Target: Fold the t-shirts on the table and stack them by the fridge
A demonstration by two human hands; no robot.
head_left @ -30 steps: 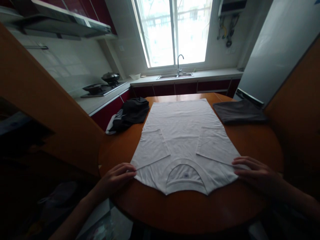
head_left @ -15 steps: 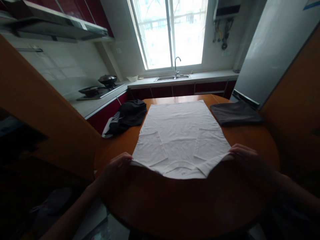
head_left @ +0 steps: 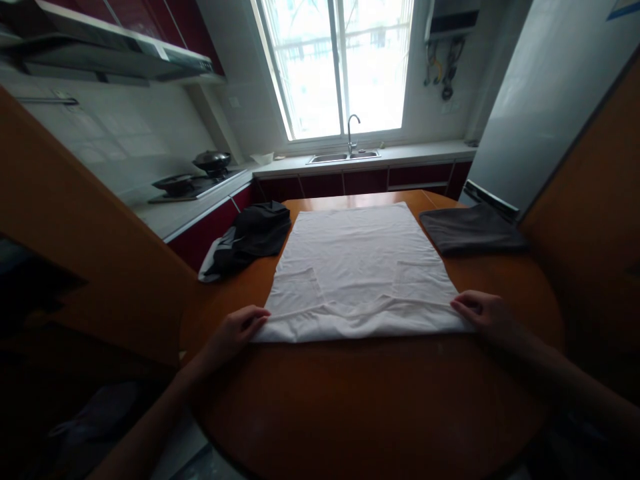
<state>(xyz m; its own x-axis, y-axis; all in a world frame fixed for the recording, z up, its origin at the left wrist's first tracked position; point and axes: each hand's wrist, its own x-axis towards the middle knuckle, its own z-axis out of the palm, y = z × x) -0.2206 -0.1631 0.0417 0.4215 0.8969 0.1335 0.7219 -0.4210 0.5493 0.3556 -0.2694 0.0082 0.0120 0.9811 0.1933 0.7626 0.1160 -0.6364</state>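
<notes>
On my feed, left hand (head_left: 244, 328) and right hand (head_left: 484, 313) pinch the shirt (head_left: 357, 247), spread beyond their fingertips (head_left: 261, 311). I'd call this folding; next calls for keeping the flap level.

Sink (head_left: 327, 158) below a bright window (head_left: 313, 73); two pans (head_left: 211, 160), probably lidded, on the hob (head_left: 203, 186)

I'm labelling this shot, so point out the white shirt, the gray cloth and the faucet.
White shirt (head_left: 357, 260): head view, middle of its flat body.
Gray cloth (head_left: 470, 230): head view, on its top surface.
Faucet (head_left: 349, 137): head view, on its upright stem.
</notes>
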